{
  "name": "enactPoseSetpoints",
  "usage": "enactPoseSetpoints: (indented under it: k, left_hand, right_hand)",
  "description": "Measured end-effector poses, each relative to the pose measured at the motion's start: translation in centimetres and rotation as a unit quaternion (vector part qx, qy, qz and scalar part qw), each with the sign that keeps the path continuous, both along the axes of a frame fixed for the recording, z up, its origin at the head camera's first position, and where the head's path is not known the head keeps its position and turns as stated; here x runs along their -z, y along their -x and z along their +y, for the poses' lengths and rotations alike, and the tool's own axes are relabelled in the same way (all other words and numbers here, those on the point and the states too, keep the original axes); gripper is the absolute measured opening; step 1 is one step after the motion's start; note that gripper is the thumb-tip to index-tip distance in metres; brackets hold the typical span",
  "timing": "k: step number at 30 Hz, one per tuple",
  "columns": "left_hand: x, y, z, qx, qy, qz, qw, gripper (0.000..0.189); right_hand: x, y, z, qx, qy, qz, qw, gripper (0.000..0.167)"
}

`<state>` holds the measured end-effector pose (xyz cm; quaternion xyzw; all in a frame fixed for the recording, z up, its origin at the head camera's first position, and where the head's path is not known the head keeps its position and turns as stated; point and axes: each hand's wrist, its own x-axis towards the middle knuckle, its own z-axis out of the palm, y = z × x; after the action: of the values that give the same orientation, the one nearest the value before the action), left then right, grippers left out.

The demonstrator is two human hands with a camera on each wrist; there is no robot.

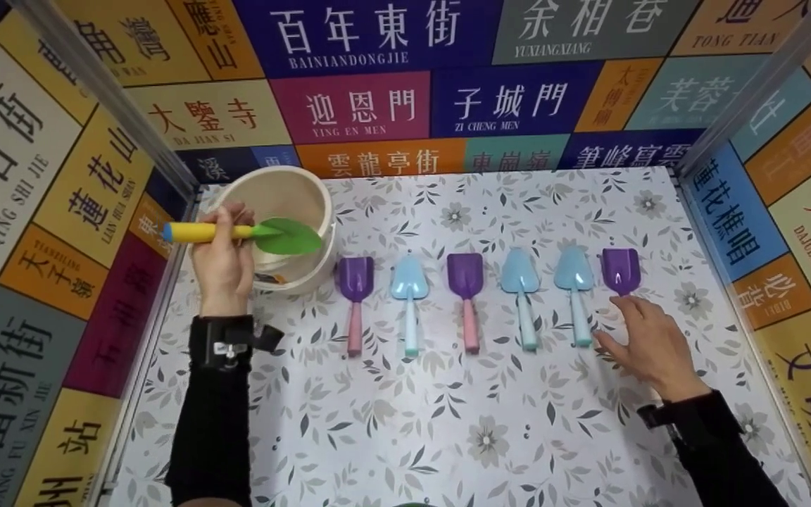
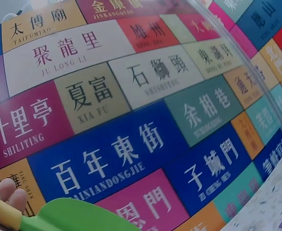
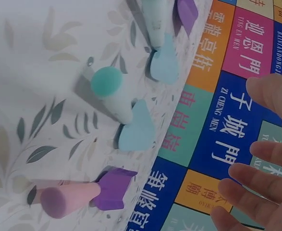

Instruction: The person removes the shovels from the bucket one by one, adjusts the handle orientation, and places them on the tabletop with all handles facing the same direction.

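My left hand (image 1: 222, 260) grips the yellow handle of a toy trowel with a green blade (image 1: 289, 236). It holds the trowel level over the mouth of a cream-coloured bucket (image 1: 324, 204). The left wrist view catches the fingers and the green blade (image 2: 78, 214) at its lower left. At the right end of a row of toy shovels, my right hand (image 1: 648, 341) hovers by a purple shovel (image 1: 621, 271), hiding its handle in the head view. The right wrist view has its fingers spread and holding nothing, apart from that shovel's pink handle (image 3: 66, 198).
Left of the purple shovel lie light blue shovels (image 1: 574, 271) (image 1: 520, 273) (image 1: 410, 280) and purple ones with pink handles (image 1: 464, 274) (image 1: 356, 278). Sign-printed panels (image 1: 370, 105) wall the leaf-patterned table (image 1: 377, 422). Something green (image 1: 416, 504) peeks in at the bottom edge.
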<state>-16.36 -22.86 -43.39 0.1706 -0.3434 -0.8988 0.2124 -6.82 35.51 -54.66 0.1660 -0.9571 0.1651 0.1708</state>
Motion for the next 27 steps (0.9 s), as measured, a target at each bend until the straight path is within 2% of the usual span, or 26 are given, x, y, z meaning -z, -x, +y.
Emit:
enactPoseSetpoints:
  k: [5,12,16,20,23,27]
  left_hand:
    - [0.8,-0.9,3.0,0.032,-0.016,0.012,0.9993,0.020]
    - [1.7,-1.4,8.7,0.080,-0.061,0.039,0.9942,0.031]
    - [2.6,-1.5,12.0,0.104,-0.089,0.042,0.9897,0.031]
    - [4.0,-1.8,14.9,0.125,-0.108,0.030,0.9858,0.031]
    - [5.1,-2.3,16.5,0.152,-0.109,0.010,0.9823,0.034]
    - [6.0,-2.8,18.2,0.183,-0.112,-0.009,0.9767,0.037]
  right_hand:
    - [-0.6,1.3,-1.4,-0.040,0.024,0.040,0.9981,0.061]
    - [-1.3,4.0,-5.6,-0.109,0.077,0.086,0.9873,0.054]
    - [-1.7,4.8,-8.6,-0.133,0.108,0.073,0.9825,0.056]
    - [-2.0,5.3,-11.4,-0.165,0.138,0.059,0.9748,0.060]
    - [-2.2,5.6,-13.4,-0.187,0.159,0.054,0.9679,0.059]
    - [-2.4,5.8,-15.7,-0.201,0.187,0.043,0.9605,0.056]
